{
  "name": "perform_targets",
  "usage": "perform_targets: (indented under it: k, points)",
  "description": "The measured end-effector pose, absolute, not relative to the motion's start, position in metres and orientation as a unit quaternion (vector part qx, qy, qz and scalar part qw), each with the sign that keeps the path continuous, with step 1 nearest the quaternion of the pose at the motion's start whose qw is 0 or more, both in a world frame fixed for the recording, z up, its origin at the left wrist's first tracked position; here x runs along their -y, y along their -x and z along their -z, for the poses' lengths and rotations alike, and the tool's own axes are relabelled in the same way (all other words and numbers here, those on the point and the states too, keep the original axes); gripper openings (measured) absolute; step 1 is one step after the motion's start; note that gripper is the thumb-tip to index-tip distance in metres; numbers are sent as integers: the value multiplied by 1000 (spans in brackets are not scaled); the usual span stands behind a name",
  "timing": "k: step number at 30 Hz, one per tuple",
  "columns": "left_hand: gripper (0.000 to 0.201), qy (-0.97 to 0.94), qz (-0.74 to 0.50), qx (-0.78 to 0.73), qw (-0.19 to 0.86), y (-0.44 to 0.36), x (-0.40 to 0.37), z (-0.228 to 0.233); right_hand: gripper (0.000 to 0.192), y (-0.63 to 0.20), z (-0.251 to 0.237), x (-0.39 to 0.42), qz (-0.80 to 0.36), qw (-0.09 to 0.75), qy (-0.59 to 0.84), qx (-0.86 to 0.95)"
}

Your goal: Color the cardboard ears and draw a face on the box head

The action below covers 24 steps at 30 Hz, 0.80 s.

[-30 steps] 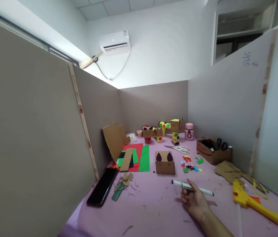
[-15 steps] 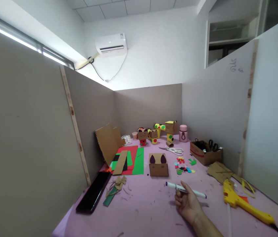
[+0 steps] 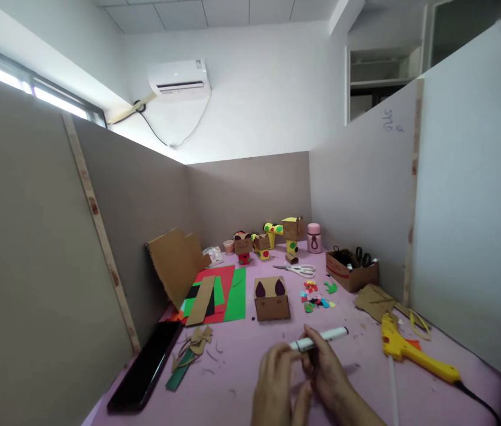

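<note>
Both hands pinch the white marker (image 3: pixel 319 339), right hand (image 3: pixel 328 378) gripping the barrel, left hand (image 3: pixel 277 378) at the near end, and a jerky tug could streak ink across fingers or the pink tabletop (image 3: pixel 361 378).

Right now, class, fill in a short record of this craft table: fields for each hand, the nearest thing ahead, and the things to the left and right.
right hand: grips the white marker
left hand: fingertips at the marker's near end
ahead: brown cardboard box with two dark ear shapes
left: black tray at the table edge
right: yellow glue gun lying flat
surface: pink table
</note>
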State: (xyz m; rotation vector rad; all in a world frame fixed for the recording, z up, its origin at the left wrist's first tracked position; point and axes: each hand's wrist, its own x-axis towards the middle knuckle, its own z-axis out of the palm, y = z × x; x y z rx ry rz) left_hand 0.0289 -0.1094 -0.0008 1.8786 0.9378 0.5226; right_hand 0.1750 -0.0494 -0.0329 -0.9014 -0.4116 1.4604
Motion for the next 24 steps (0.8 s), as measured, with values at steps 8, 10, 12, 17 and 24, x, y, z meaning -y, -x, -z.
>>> perform_targets:
  k: [8, 10, 12, 17, 24]
  points:
    - [73, -773, -161, -557, 257, -57, 83, -21, 37, -165, 39, 55, -595, 629, 397, 304]
    - [71, -770, -158, -559, 264, -59, 81, -13, 38, -167, 38, 54, -590, 640, 400, 287]
    - [70, -760, -170, -568, 266, -53, 80, -3, 38, -171, 36, 51, -587, 652, 406, 255]
    - [47, -720, -262, -581, 275, -15, 72, 16, 32, -187, 28, 43, -570, 689, 417, 163]
    - [57, -589, -430, -580, 363, 29, 24, 8, 15, -200, 1, 33, -533, 710, 396, 235]
